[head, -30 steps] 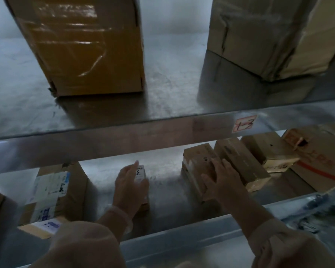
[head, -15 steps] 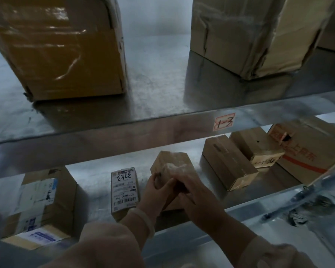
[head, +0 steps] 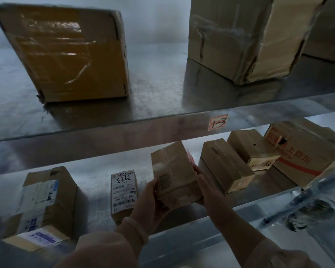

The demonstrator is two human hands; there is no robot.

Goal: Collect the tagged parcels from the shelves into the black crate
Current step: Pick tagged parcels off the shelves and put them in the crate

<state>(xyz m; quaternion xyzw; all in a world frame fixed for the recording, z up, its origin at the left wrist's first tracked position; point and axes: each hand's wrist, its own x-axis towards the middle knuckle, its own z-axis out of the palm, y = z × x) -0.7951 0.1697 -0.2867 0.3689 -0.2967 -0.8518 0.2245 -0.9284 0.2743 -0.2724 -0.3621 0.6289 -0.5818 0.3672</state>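
I hold a small brown cardboard parcel (head: 173, 174) tilted up above the front of the lower metal shelf (head: 97, 171). My left hand (head: 149, 202) grips its left lower corner and my right hand (head: 205, 187) presses on its right side. A pink tag (head: 190, 158) shows at the parcel's right edge. The black crate is not in view.
On the lower shelf stand a labelled small box (head: 124, 192), a larger labelled box (head: 46, 200) at left, and three brown boxes (head: 225, 165) at right. Two big cartons (head: 66, 53) sit on the upper shelf, whose edge bears a "1-3" label (head: 217, 122). A plastic-wrapped item (head: 313, 207) lies at lower right.
My left hand left the labelled small box and joined my right hand on the brown parcel. Both hands have lifted and tilted it off the shelf towards me.
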